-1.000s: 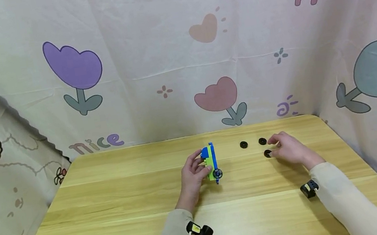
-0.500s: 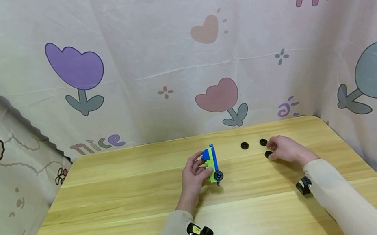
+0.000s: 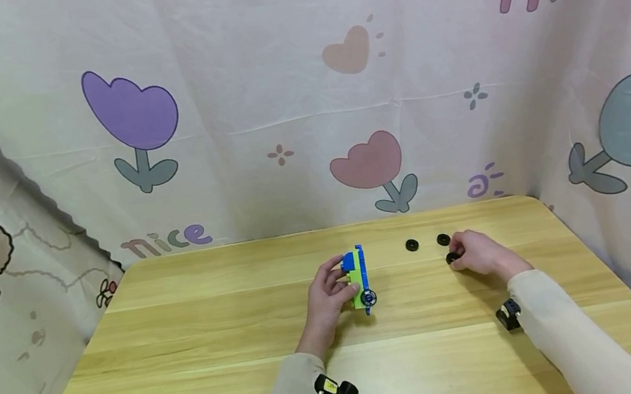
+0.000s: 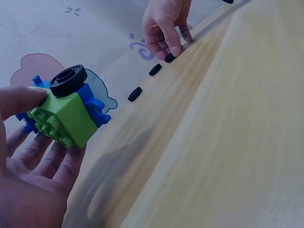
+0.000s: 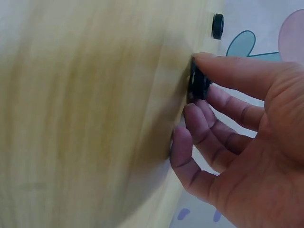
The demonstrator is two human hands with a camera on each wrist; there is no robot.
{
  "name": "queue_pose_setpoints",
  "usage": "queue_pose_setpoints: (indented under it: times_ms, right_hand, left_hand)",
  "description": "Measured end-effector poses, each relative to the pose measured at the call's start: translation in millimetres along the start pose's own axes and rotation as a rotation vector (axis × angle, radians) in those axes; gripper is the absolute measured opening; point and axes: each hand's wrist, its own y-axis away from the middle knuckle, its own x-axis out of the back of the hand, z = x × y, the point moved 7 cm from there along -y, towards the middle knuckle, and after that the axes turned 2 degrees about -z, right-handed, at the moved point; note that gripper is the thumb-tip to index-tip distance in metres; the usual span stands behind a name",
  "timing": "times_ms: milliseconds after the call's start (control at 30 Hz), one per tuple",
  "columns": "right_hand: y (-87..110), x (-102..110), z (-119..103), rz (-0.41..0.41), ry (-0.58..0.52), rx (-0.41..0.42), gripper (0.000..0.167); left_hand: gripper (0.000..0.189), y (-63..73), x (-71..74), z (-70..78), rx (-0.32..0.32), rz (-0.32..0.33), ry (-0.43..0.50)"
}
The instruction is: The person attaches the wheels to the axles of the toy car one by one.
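My left hand (image 3: 327, 302) holds a toy car built of green and blue blocks (image 4: 71, 116) above the table, thumb on one side and fingers on the other. A black wheel (image 4: 69, 80) is fitted on the car's side that faces up in the left wrist view. Over to the right, my right hand (image 3: 479, 253) pinches a loose black wheel (image 5: 197, 85) at the table surface, with the thumb at one edge and fingers at the other. Two more loose black wheels, one nearer the car (image 3: 412, 245) and one close to my right fingertips (image 3: 443, 239), lie flat on the wood.
The wooden table (image 3: 189, 341) runs back to a patterned cloth (image 3: 250, 97) hung behind it and along both sides. A small black camera is strapped on each wrist, one on the left (image 3: 337, 391) and one on the right (image 3: 509, 315).
My right hand has moved slightly left and its fingers have closed in on the front wheel. The left hand still holds the toy car in nearly the same place.
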Motion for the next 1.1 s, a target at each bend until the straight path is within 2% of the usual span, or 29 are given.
queue_pose_setpoints:
  times_ms: [333, 500, 667, 767, 1100]
  right_hand:
    - [8.3, -1.3, -1.4, 0.01, 0.014, -0.012, 0.023]
    - [11.6, 1.9, -14.0, 0.028, 0.025, 0.025, 0.024]
    - [15.1, 2.8, -29.0, 0.06, -0.043, 0.091, 0.024]
    - [17.1, 1.4, -36.5, 0.064, -0.079, 0.136, 0.023]
    - [23.2, 2.1, -53.4, 0.061, -0.097, 0.204, 0.019]
  left_hand:
    - [0.059, 2.5, -0.2, -4.7, 0.018, -0.005, -0.03]
    - [0.058, 1.2, 0.0, -3.4, 0.016, 0.002, -0.038]
    - [0.059, 1.0, -1.2, -1.7, 0.015, 0.005, -0.052]
    - [0.059, 1.5, -2.1, -2.9, 0.022, 0.002, -0.062]
    - [0.059, 3.5, -4.4, -6.1, 0.036, 0.0, -0.107]
